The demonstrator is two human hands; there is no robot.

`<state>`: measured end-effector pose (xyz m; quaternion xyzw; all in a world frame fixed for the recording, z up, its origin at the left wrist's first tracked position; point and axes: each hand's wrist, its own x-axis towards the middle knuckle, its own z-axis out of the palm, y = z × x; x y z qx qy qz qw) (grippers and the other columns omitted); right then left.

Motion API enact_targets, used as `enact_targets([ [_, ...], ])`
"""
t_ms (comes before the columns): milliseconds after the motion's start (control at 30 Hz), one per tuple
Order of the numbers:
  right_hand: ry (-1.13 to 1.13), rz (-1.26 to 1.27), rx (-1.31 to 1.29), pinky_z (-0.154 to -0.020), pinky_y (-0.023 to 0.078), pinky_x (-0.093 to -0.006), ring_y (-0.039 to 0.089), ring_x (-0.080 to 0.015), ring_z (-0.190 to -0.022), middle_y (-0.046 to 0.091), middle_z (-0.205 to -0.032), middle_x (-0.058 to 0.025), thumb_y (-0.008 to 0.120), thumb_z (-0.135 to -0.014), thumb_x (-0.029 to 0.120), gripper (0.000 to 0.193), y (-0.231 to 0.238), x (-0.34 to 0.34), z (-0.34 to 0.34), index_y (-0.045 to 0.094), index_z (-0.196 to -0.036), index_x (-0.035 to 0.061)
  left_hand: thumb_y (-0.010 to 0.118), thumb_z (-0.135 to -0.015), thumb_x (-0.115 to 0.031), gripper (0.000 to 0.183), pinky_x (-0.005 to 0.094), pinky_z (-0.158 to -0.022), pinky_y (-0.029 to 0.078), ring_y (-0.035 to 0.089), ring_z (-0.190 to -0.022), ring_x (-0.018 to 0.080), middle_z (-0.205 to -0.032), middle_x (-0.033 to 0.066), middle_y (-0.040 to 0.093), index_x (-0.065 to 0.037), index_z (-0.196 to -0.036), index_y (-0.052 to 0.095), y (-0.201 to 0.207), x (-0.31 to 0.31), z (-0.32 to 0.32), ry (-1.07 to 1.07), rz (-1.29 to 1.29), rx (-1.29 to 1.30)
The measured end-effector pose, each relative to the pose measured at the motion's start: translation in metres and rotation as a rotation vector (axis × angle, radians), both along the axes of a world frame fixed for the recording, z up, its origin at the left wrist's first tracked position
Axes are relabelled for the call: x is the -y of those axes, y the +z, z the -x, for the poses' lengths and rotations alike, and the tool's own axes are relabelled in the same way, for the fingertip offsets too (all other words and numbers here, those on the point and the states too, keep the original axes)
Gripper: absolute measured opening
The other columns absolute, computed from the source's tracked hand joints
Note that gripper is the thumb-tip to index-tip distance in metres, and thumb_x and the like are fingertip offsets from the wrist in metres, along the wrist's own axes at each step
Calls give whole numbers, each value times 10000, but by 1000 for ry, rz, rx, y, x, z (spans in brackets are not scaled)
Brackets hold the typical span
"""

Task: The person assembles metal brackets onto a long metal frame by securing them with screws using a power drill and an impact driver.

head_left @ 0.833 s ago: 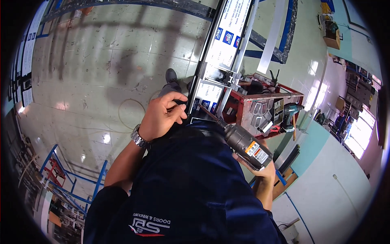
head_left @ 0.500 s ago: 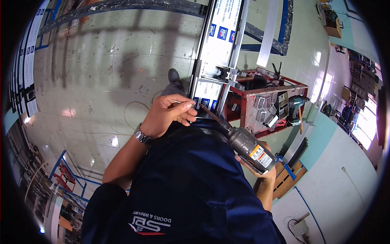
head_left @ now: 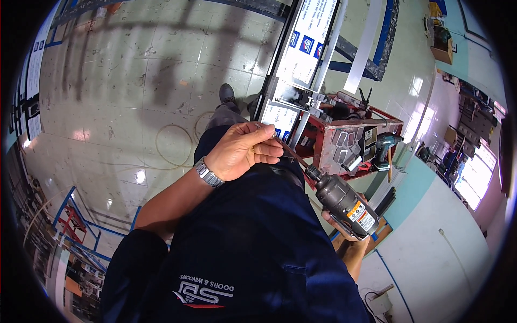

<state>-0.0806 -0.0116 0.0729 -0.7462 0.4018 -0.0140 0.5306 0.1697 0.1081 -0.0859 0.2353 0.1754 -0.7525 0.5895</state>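
My right hand is wrapped round the handle of a dark grey power screwdriver, whose body hides part of the fingers. Its long, thin bit points up and left. At the bit's tip, the thumb and forefinger of my left hand are pinched together; whatever small piece lies between them is too small to make out. The other fingers curl loosely below. Just beyond the fingertips lies a long frame profile covered in white and blue protective film, with a dark metal fitting across it.
A red tool cart stands right of the profile, carrying small boxes and a teal cordless drill. Black and blue metal beams lie farther off. A thin hose loops over the tiled floor at left. My shoe stands beside the profile.
My left hand has moved right, bringing its pinched fingertips to the bit's tip. The screwdriver has shifted slightly right and down in the view, still in my right hand.
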Motion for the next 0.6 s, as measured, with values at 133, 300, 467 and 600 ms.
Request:
enact_targets([
  [133, 206, 131, -182, -776, 526, -329, 696, -224, -855, 725, -951, -57, 879, -725, 153, 421, -7, 2, 42, 693, -1094, 73, 654, -984, -204, 195, 390, -780, 620, 744, -876, 235, -948, 143, 734, -22, -1052, 673, 1, 7, 2, -14, 25, 51],
  [300, -98, -281, -233, -840, 517, -313, 702, -203, -952, 745, -1019, -48, 853, -800, 185, 422, 14, 20, 37, 679, -1171, 84, 621, -1002, -190, 157, 385, -808, 606, 737, -894, 212, -966, 116, 733, -49, -1046, 674, 0, 32, 10, 19, 61, 72],
  [467, 154, 191, -344, -864, 503, -358, 696, -246, -995, 745, -1070, -61, 827, -797, 126, 395, 19, 33, 15, 702, -1169, 89, 588, -1020, -206, 194, 337, -886, 587, 700, -1013, 189, -1099, 113, 712, -50, -1109, 662, 6, 70, 26, 175, 5, -84],
  [600, 281, 279, -497, -819, 484, -421, 644, -292, -1006, 712, -1085, -109, 814, -765, 97, 296, 22, 49, -25, 737, -1050, 70, 488, -1064, -210, 260, 338, -892, 590, 701, -1024, 195, -1125, 128, 700, -15, -1150, 638, 2, 76, 33, 296, 16, -117],
])
